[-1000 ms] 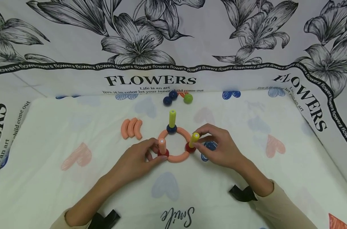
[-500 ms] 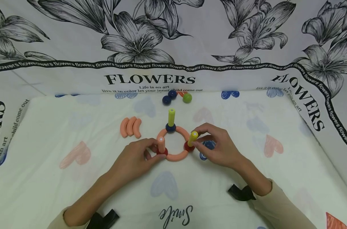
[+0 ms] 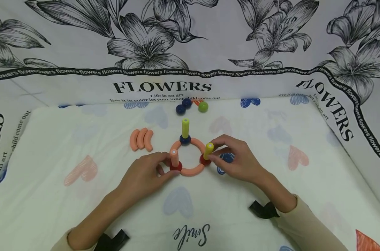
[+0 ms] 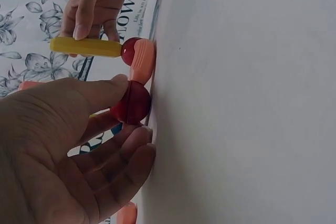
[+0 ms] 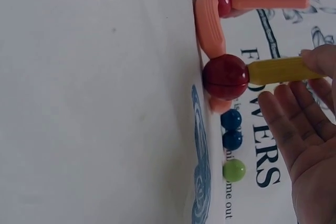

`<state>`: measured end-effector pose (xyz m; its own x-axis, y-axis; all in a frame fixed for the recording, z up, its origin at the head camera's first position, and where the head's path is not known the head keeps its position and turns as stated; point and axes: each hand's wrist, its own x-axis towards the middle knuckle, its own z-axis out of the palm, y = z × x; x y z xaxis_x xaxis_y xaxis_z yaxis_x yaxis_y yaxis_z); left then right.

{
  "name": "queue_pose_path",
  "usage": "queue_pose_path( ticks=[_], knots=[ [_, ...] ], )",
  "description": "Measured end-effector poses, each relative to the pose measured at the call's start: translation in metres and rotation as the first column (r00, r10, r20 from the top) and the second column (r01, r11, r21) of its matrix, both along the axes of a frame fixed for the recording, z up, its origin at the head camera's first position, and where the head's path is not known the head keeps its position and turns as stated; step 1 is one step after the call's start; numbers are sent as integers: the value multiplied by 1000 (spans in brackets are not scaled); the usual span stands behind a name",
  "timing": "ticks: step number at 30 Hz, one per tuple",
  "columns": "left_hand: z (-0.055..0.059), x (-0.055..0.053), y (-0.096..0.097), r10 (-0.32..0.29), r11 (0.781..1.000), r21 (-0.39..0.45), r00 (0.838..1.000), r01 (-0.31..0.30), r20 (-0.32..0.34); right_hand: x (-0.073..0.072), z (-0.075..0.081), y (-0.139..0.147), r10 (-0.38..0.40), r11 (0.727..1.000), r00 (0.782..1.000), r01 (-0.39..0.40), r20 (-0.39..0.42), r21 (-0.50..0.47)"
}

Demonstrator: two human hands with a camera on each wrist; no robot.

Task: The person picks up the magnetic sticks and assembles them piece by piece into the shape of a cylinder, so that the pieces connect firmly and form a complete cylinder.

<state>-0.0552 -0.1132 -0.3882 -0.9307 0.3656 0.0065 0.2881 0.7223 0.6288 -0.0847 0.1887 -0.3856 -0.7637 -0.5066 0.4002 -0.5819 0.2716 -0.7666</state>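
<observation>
Obscuring most of the pink stick (image 3: 174,158) in the left-wrist view, the left hand (image 3: 144,174) pinches the left red ball (image 4: 134,103) between thumb and fingers. In the right-wrist view, the frame edge cuts off the right hand (image 3: 235,158), whose thumb covers the upper end of the yellow stick (image 5: 275,70); thumb and fingers pinch this stick. The left side of the ring (image 3: 192,172) is partly hidden behind the pink stick and fingers in the head view. The ring lies flat on the white cloth (image 3: 218,216), between the hands. Each stick's long axis rises upright from its ball: pink from the left red ball, yellow from the right red ball (image 5: 226,77), lime stick (image 3: 185,128) from the navy ball (image 3: 185,139). Compared with half a second earlier, both grips are unchanged; the whole scene sits slightly farther left in the head view.
</observation>
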Motion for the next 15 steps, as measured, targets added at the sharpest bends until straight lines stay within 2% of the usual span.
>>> queue_pose_path(
  ticks=[7, 11, 15],
  knots=[
    [-1, -1, 3, -4, 1000, 26, 1000, 5, -4, -2, 1, 10, -18, 999, 1000, 19, -18, 49],
    [0, 0, 5, -2, 1000, 10, 1000, 2, -23, -6, 8, 18, -98, 993, 995, 100, -29, 58],
    [3, 1, 5, 3, 1000, -15, 999, -3, -53, -26, 19, 20, -218, 973, 975, 220, -31, 67]
  ],
)
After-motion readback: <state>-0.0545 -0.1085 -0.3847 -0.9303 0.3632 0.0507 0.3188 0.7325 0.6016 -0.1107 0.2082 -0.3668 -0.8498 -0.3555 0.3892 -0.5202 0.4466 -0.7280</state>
